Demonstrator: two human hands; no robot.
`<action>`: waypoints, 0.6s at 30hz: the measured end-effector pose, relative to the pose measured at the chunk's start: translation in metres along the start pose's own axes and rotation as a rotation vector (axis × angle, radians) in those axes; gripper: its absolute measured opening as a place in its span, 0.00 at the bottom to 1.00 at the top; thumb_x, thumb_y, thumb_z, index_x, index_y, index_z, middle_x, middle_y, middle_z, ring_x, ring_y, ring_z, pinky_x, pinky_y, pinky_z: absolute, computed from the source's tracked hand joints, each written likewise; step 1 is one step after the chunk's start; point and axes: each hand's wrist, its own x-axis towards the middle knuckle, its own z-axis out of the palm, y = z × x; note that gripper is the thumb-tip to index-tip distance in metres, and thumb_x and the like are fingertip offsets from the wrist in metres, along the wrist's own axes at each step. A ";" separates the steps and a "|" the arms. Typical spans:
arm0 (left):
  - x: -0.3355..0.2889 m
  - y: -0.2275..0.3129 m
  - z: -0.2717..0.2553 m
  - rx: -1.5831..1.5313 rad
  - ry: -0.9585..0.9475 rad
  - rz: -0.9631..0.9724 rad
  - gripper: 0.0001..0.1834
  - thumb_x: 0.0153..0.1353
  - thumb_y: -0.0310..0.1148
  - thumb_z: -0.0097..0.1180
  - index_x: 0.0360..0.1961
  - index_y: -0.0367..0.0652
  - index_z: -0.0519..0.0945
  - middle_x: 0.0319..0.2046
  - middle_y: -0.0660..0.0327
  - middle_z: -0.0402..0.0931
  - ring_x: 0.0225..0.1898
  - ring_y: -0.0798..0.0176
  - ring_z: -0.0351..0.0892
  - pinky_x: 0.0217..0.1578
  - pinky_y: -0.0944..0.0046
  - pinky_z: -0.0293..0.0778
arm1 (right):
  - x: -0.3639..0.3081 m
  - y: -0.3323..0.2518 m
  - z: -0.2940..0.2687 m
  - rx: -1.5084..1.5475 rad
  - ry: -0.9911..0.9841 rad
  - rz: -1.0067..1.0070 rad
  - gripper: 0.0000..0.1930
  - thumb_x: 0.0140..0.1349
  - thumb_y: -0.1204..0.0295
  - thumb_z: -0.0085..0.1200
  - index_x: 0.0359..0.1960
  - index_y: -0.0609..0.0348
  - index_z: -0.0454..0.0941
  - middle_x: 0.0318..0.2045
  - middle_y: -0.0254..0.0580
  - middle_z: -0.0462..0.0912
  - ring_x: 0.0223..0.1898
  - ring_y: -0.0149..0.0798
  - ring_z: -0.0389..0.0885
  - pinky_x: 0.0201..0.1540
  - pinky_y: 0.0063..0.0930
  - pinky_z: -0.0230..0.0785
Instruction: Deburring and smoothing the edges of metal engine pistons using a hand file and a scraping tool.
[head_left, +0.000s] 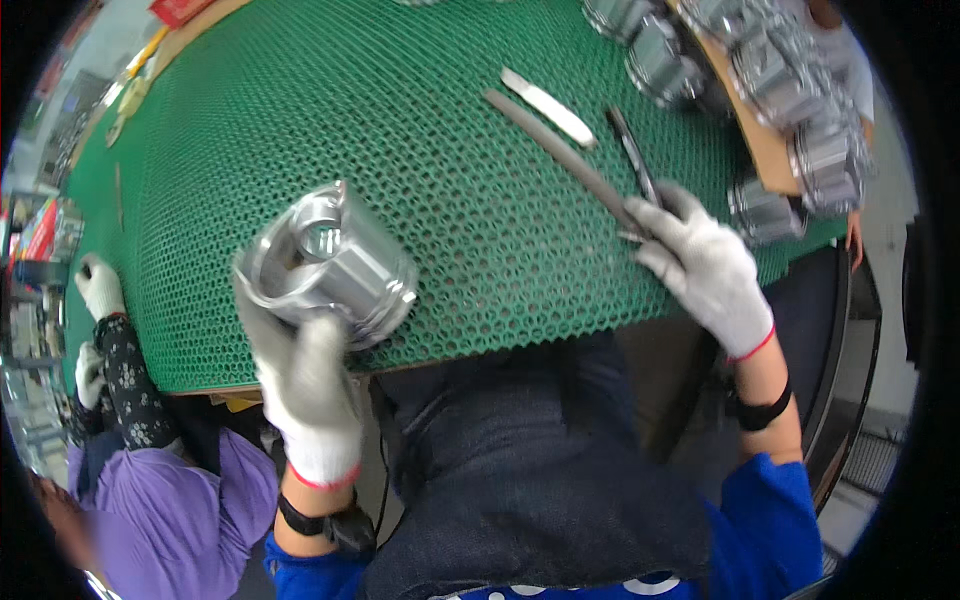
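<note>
My left hand (310, 385), in a white knit glove, is closed around a shiny metal piston (355, 270). The piston is raised at the mat's near edge, tilted, with its open side and pin bore showing; motion blurs it a little. On the right, my gloved right hand (705, 265) has thumb and fingers about the near end of a long grey file (560, 150). The file slants away to the far left over the green mat (450, 130). Beside it a black marker (632, 150) runs up to my right fingers. Beyond the file lies a white-handled blade tool (550, 108).
Several more pistons (665, 65) stand at the far right, some on a brown board (745, 110). A co-worker in purple (180, 510) sits at the left, a gloved hand (100, 285) at the mat's edge. A yellow-handled tool (130, 100) lies far left.
</note>
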 end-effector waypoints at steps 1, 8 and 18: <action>-0.008 -0.010 -0.002 0.090 -0.067 0.165 0.42 0.51 0.28 0.57 0.68 0.32 0.57 0.61 0.48 0.66 0.63 0.51 0.67 0.64 0.53 0.63 | 0.001 0.001 0.001 0.035 0.026 -0.007 0.23 0.58 0.57 0.61 0.56 0.40 0.76 0.53 0.49 0.77 0.42 0.54 0.83 0.42 0.41 0.78; 0.049 0.023 0.027 0.801 -0.656 0.947 0.38 0.42 0.63 0.69 0.45 0.44 0.78 0.51 0.48 0.77 0.59 0.40 0.72 0.66 0.35 0.55 | 0.001 0.002 -0.018 0.385 0.389 0.043 0.14 0.60 0.76 0.61 0.48 0.60 0.79 0.43 0.44 0.84 0.42 0.38 0.84 0.46 0.28 0.76; 0.058 0.004 0.051 0.532 -0.463 0.721 0.26 0.57 0.53 0.60 0.37 0.36 0.77 0.21 0.54 0.76 0.25 0.51 0.81 0.27 0.59 0.76 | -0.023 -0.030 -0.061 1.080 0.156 0.166 0.17 0.61 0.68 0.55 0.47 0.68 0.81 0.40 0.44 0.86 0.34 0.30 0.82 0.39 0.24 0.74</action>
